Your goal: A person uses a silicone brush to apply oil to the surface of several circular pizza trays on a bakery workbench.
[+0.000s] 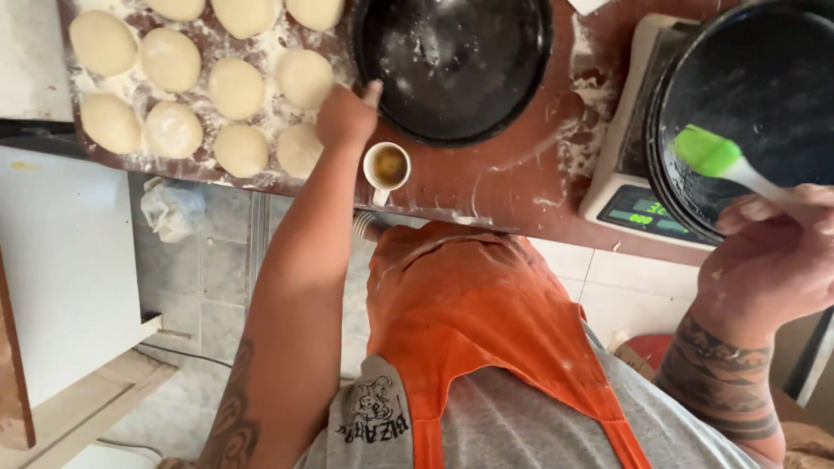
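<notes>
dough balls (pixel 204 82) sit in floury rows on the reddish counter (pixel 486 187), and your left hand (pixel 346 115) is stretched out right beside them, fingers curled in loosely with the tips touching the rim of the dark round pan (pixel 453 65) in the middle. nothing is gripped there that you can see. just below that hand stands a small cup (pixel 387 166) with yellowish liquid in it. over on the other side, your right hand (pixel 769 252) is closed around the pale handle of a brush (pixel 719 159), its green head lying inside a second dark pan (pixel 764 95). that pan sits on a white kitchen scale (pixel 621 187) with a lit display. your orange apron (pixel 473 317) fills the lower middle.
</notes>
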